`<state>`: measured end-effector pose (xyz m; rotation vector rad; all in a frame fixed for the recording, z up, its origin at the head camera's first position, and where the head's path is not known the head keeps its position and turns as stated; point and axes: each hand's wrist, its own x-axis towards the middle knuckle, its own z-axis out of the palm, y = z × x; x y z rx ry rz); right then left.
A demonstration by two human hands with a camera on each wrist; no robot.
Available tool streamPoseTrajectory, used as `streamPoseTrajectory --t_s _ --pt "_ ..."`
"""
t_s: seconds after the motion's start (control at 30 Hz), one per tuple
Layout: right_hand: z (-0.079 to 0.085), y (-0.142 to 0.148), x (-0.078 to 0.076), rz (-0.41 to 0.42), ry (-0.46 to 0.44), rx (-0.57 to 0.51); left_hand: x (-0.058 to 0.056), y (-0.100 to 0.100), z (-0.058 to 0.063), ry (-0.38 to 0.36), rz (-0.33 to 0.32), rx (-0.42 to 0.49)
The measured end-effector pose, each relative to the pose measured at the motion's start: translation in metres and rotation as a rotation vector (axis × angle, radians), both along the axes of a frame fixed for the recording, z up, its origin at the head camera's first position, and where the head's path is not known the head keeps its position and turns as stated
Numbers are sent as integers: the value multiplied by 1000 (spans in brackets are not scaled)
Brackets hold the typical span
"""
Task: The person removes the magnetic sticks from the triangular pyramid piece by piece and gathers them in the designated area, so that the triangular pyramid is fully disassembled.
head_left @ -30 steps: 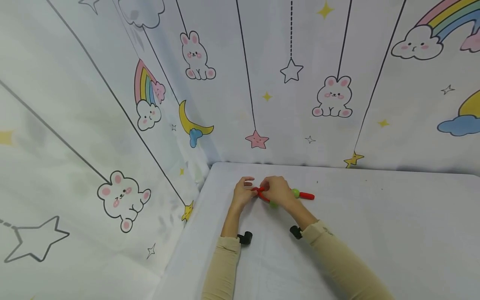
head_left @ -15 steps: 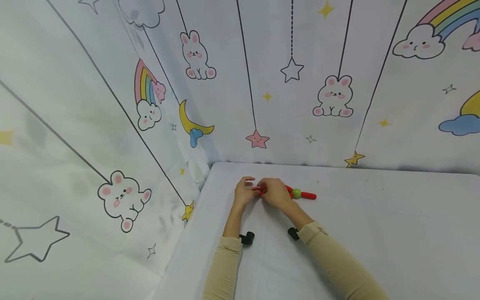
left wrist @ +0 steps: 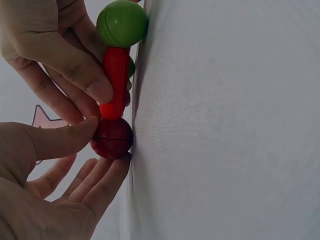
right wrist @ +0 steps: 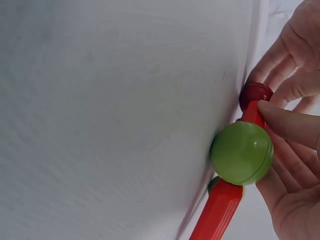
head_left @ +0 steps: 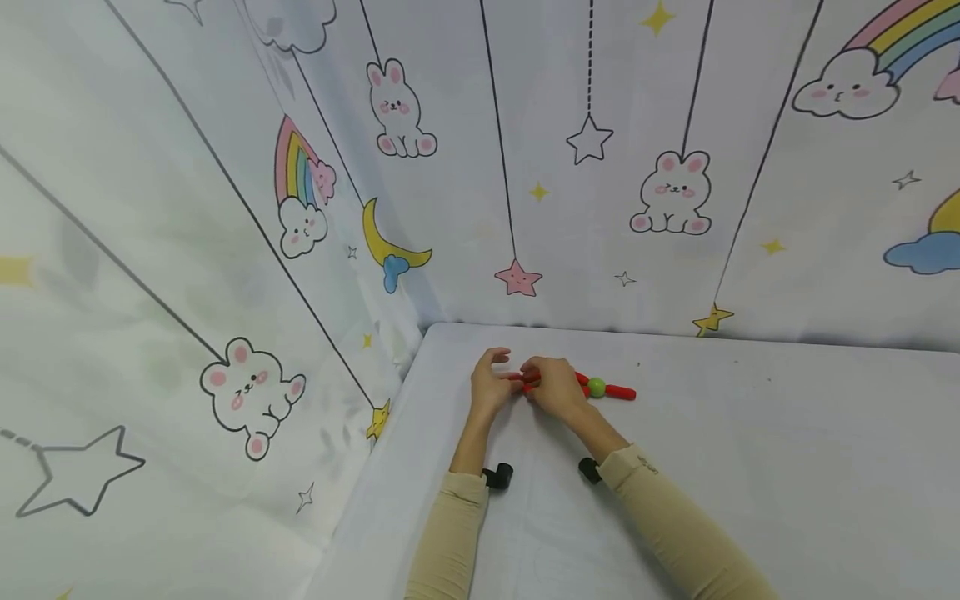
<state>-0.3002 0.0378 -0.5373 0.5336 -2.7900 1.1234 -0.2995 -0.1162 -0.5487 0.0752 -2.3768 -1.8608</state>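
Note:
My left hand (head_left: 491,388) pinches a dark red ball (left wrist: 112,141) between its thumb and fingers. Right beside it, my right hand (head_left: 553,388) grips a red rod (left wrist: 116,75), whose end meets that ball. At the rod's other end sits a green ball (right wrist: 242,153), with another red rod (right wrist: 217,210) running on from it in the right wrist view. Past the right hand, the head view shows a green ball (head_left: 596,387) with red rods around it, one rod (head_left: 621,392) pointing right. A second green ball is partly hidden behind the gripped rod. The right hand covers part of the joined toy.
A white cloth covers the table (head_left: 720,467). Behind it and to the left hang white curtains (head_left: 457,208) printed with rabbits, stars and rainbows. Black wrist cameras (head_left: 501,476) sit on both forearms.
A second ago red rods crossed between the hands and a green ball showed beneath the right hand. Now the rods lie nearly in line and that ball is out of sight in the head view.

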Motion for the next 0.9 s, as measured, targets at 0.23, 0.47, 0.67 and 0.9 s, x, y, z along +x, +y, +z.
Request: streamPoseTrajectory --t_s 0.23,0.47,0.67,0.9 --pt "3 1 2 11 -4 -12 -2 -2 -1 -20 -68 5" --pt "4 1 3 6 -14 14 -2 -7 -2 -44 -153 35" --pt "3 2 4 26 -21 0 1 -13 1 -73 -181 108" --pt "2 5 3 27 -8 -15 -1 -11 2 -54 -133 106"
